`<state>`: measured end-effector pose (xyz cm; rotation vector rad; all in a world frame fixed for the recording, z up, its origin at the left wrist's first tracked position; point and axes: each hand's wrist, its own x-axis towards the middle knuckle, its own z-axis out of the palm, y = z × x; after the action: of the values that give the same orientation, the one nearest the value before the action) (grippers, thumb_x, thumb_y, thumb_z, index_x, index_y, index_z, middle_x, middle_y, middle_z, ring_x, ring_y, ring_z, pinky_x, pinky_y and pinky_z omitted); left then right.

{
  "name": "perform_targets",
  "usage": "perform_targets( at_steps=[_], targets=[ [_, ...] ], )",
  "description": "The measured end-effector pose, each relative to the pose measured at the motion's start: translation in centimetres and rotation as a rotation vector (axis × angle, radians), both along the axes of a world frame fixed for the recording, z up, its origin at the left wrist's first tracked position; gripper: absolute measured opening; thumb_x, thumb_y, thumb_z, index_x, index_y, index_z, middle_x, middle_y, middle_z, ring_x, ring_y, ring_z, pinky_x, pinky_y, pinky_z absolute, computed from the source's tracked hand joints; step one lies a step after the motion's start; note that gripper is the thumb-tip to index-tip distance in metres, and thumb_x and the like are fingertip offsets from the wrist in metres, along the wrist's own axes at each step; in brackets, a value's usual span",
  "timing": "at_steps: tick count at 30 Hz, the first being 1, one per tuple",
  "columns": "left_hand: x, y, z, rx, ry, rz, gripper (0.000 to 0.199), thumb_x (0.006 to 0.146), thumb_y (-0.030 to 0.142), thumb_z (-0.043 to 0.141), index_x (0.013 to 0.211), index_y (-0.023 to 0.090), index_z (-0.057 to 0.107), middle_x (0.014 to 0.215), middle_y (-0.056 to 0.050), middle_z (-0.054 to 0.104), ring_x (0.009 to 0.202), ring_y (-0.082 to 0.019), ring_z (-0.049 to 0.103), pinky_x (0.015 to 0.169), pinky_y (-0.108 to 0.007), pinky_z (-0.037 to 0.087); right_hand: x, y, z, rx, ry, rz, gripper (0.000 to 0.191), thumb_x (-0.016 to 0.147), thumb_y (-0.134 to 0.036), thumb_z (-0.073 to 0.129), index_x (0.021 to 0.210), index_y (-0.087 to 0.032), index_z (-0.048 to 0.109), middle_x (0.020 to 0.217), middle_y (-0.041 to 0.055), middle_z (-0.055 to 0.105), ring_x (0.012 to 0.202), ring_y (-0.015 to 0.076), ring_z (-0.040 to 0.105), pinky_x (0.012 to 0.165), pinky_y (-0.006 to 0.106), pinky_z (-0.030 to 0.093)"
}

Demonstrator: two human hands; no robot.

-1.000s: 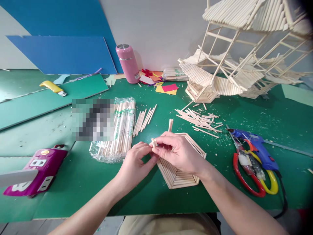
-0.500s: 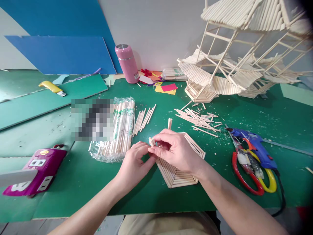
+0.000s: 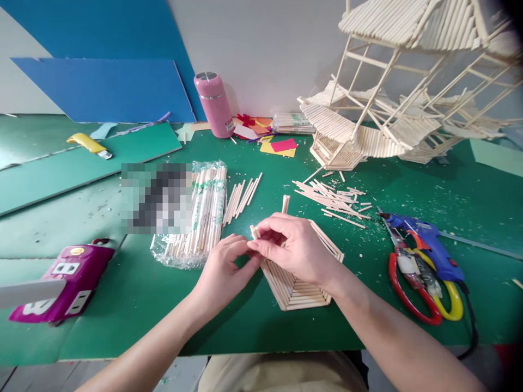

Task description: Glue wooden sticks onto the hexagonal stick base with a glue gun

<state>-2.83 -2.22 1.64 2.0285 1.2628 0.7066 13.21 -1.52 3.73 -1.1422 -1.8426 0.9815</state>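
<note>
A many-sided base of wooden sticks, laid in nested rings, lies on the green table in front of me. At its left corner my right hand pinches a short upright wooden stick, whose top pokes out above the fingers. My left hand meets it there, thumb and forefinger closed about the lower part of the stick; the fingers hide the exact contact. Another short upright stick rises from the far side of the base, behind my right hand.
Loose sticks and a plastic pack of sticks lie beyond my hands. To the right are a blue glue gun and red-and-yellow-handled pliers. A stick-built pavilion stands back right, a pink flask behind, a purple power strip left.
The view has shifted very slightly. Both hands stay closed at the base's left corner, with barely any finger movement.
</note>
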Motion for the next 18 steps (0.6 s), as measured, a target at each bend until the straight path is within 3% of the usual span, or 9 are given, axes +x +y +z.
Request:
perform_targets(
  at_steps=[4,9,18],
  targets=[
    [0.1,-0.1,0.2,-0.022,0.011,-0.027,0.015,0.079,0.019,0.051,0.073,0.015,0.064,0.071,-0.005,0.061,0.068,-0.017,0.057,0.061,-0.03,0.048,0.0,-0.2,-0.1,-0.042,0.036,-0.017,0.01,0.078,-0.025,0.058,0.074,-0.016,0.056,0.074,-0.0003,0.054,0.063,0.0089,0.053,0.059,0.021,0.045],
    [0.2,-0.1,0.3,0.001,-0.019,-0.065,0.015,0.079,0.017,0.05,0.073,0.015,0.063,0.072,-0.005,0.061,0.071,-0.017,0.057,0.064,-0.03,0.049,0.4,-0.2,-0.2,-0.005,0.045,0.054,0.006,0.078,-0.022,0.06,0.079,-0.017,0.06,0.073,-0.0008,0.053,0.064,0.0091,0.052,0.061,0.022,0.046],
    [0.3,-0.7,-0.8,0.241,0.053,-0.045,0.014,0.078,0.015,0.05,0.07,0.014,0.061,0.068,-0.005,0.061,0.064,-0.017,0.054,0.058,-0.031,0.046,0.5,-0.4,-1.0,0.003,0.107,0.097,0.007,0.08,-0.02,0.058,0.082,-0.017,0.064,0.08,0.0021,0.06,0.072,0.0111,0.057,0.066,0.024,0.048]
  ],
)
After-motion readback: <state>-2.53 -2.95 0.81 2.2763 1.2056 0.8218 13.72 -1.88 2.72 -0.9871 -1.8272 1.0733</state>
